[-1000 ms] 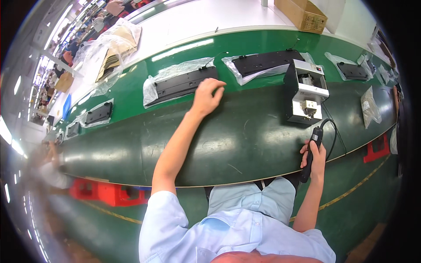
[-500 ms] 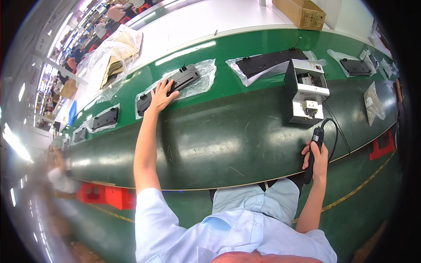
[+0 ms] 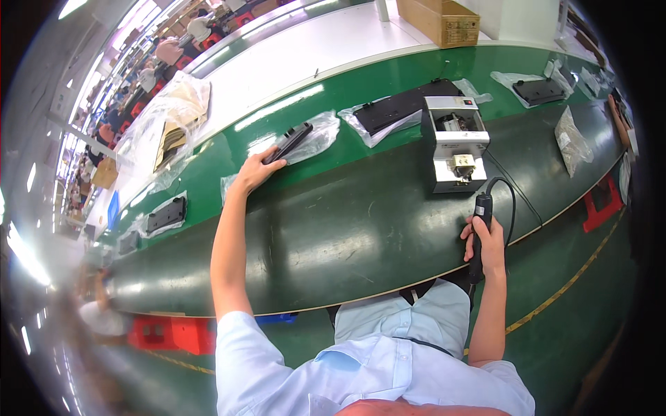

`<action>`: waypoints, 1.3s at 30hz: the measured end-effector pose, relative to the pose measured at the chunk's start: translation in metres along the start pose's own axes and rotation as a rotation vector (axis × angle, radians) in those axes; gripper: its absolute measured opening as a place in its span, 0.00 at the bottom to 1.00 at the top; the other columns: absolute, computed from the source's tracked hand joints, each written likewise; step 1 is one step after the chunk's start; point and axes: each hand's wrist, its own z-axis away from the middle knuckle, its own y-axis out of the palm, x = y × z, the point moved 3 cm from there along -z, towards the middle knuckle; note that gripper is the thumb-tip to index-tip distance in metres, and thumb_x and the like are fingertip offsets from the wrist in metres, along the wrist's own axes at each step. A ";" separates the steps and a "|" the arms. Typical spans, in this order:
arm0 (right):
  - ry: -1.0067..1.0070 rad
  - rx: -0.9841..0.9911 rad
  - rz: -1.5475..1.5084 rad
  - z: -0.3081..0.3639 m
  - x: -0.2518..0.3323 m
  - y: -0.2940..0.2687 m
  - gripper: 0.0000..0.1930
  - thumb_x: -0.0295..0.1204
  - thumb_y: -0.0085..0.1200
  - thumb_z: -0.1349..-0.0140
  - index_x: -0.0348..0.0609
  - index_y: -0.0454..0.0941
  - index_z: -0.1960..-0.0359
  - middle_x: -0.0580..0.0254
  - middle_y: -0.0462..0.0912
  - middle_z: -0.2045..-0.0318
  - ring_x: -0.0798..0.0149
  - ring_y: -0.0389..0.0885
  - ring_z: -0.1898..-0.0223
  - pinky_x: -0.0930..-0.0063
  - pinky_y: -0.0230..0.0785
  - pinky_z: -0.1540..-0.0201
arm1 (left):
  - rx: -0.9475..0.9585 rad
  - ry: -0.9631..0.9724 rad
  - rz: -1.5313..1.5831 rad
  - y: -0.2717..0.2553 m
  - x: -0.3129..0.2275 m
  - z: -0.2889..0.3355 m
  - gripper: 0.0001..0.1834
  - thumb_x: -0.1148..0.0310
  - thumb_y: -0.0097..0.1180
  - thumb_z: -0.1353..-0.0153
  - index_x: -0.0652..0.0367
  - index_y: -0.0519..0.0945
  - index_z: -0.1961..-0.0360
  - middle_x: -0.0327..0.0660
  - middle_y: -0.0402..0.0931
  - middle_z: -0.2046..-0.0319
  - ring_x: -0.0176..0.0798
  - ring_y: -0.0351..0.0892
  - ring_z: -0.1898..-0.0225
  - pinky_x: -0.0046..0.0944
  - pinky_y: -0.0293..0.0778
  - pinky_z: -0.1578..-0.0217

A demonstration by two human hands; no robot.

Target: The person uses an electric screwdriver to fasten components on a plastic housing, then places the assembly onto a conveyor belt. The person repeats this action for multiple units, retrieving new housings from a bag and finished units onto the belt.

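Observation:
At the far side of the bench my left hand grips a long black plastic part, tilted up on its long edge. A clear plastic bag lies spread out under and beside it. My right hand, near the bench's front edge, is wrapped round a black electric screwdriver with a cable at its upper end. Beyond that hand stands a silver and black machine, probably a screw feeder. Another black part lies flat on its bag behind the machine.
More bagged black parts lie along the green belt, one at right and one at left. A bag of small pieces rests at the right. A cardboard box stands behind. Red stools are below the bench; people sit far off.
My left hand has tipped the black part from lying flat up onto its edge. The right hand still holds the screwdriver. The whole view has shifted slightly.

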 end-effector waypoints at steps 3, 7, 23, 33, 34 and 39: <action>0.014 -0.024 -0.013 0.005 -0.001 -0.010 0.19 0.41 0.54 0.26 0.33 0.72 0.54 0.54 0.78 0.74 0.70 0.71 0.88 0.73 0.68 0.87 | 0.380 0.100 0.487 -0.016 -0.063 0.041 0.41 0.44 0.67 0.41 0.50 0.75 0.29 0.51 0.81 0.45 0.44 0.80 0.48 0.43 0.71 0.40; 0.033 0.008 -0.080 0.007 0.006 -0.009 0.20 0.42 0.54 0.26 0.33 0.72 0.53 0.57 0.76 0.76 0.70 0.70 0.88 0.73 0.65 0.87 | 0.533 0.398 0.490 -0.028 -0.117 0.113 0.43 0.48 0.71 0.43 0.50 0.73 0.27 0.48 0.79 0.41 0.42 0.77 0.43 0.44 0.70 0.39; -0.481 -0.416 0.047 -0.007 0.118 -0.056 0.22 0.40 0.62 0.29 0.36 0.73 0.44 0.65 0.78 0.74 0.72 0.78 0.72 0.75 0.72 0.67 | -0.100 0.882 0.074 0.123 -0.329 0.207 0.47 0.36 0.64 0.43 0.46 0.69 0.27 0.66 0.61 0.32 0.66 0.61 0.34 0.70 0.54 0.33; -0.922 0.154 -0.267 -0.047 0.141 0.051 0.44 0.70 0.57 0.39 0.30 0.74 0.53 0.60 0.76 0.77 0.70 0.73 0.77 0.75 0.65 0.73 | -0.168 0.803 0.080 0.120 -0.320 0.215 0.47 0.41 0.66 0.43 0.61 0.71 0.30 0.64 0.62 0.31 0.69 0.60 0.31 0.70 0.52 0.30; -0.954 0.131 -0.317 -0.060 0.135 0.051 0.43 0.70 0.56 0.38 0.31 0.74 0.54 0.60 0.76 0.77 0.70 0.73 0.77 0.75 0.65 0.74 | -0.163 0.809 0.083 0.120 -0.322 0.215 0.47 0.41 0.66 0.43 0.61 0.71 0.30 0.64 0.62 0.31 0.69 0.60 0.31 0.70 0.52 0.30; -0.900 0.057 -0.219 -0.072 0.123 0.050 0.40 0.67 0.51 0.33 0.30 0.75 0.55 0.58 0.76 0.79 0.70 0.73 0.80 0.76 0.67 0.74 | -0.150 0.794 0.083 0.118 -0.321 0.213 0.46 0.41 0.67 0.44 0.61 0.72 0.31 0.64 0.62 0.31 0.67 0.61 0.32 0.69 0.54 0.31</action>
